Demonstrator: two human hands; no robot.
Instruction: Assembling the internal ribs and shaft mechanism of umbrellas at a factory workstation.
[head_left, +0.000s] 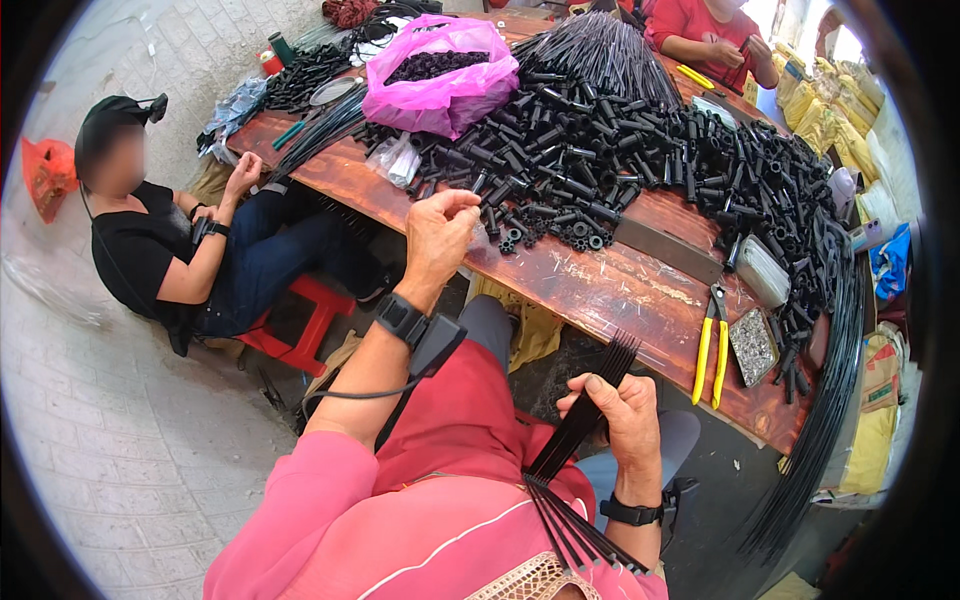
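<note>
A bundle of thin black rods is in the right hand, slanting across the person's lap. The right thumb presses along the bundle and the fingers curl around it; above the grip the rod tips stand near the table edge, and below it the lower ends splay over the pink shirt. The left hand is raised at the table edge, well apart from the bundle, its fingers bent toward the thumb; I cannot tell whether they pinch anything. Both wrists wear black straps.

Just ahead of the left hand, a heap of black tubular pieces spreads over the wooden table. Beyond that hand sits an open pink bag filled with small black parts. Past the right hand, toward the heap, lies a flat bar. To that hand's right are yellow-handled pliers and, just beside them, a small speckled block; farther right, long black strands hang over the table edge. 2 co-workers show: 1 in black left of the left hand, 1 in red far across the table.
</note>
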